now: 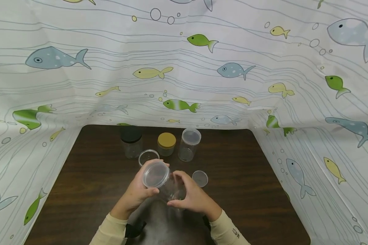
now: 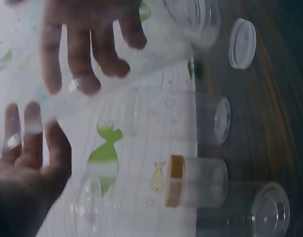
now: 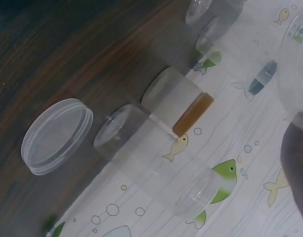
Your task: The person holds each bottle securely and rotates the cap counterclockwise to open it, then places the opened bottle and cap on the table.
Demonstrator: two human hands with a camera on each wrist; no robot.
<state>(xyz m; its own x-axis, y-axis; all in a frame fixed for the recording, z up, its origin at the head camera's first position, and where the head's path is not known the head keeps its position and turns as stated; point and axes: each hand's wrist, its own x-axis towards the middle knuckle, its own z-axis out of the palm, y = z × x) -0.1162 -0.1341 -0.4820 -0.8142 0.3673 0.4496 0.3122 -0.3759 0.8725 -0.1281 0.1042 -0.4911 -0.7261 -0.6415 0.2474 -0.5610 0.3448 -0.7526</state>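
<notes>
Both hands hold a clear plastic jar (image 1: 173, 187) tilted above the near part of the table, its translucent lidded end (image 1: 155, 174) turned up and left. My left hand (image 1: 139, 187) grips around that end, thumb on the near side and fingers on the far side. Curled around the jar's body from the right is my right hand (image 1: 194, 195). In the left wrist view, the left hand (image 2: 30, 163) is at lower left, with the right hand (image 2: 92, 39) above. Just right of the hands, a loose clear lid (image 1: 200, 178) lies on the table.
Along the back stand a black-lidded jar (image 1: 131, 143), a small jar with a yellow-gold lid (image 1: 166, 144) and a tall clear jar (image 1: 189, 146). Another clear round rim (image 1: 148, 150) shows behind the left hand. A fish-patterned sheet (image 1: 184, 85) surrounds the dark wooden table (image 1: 248, 190).
</notes>
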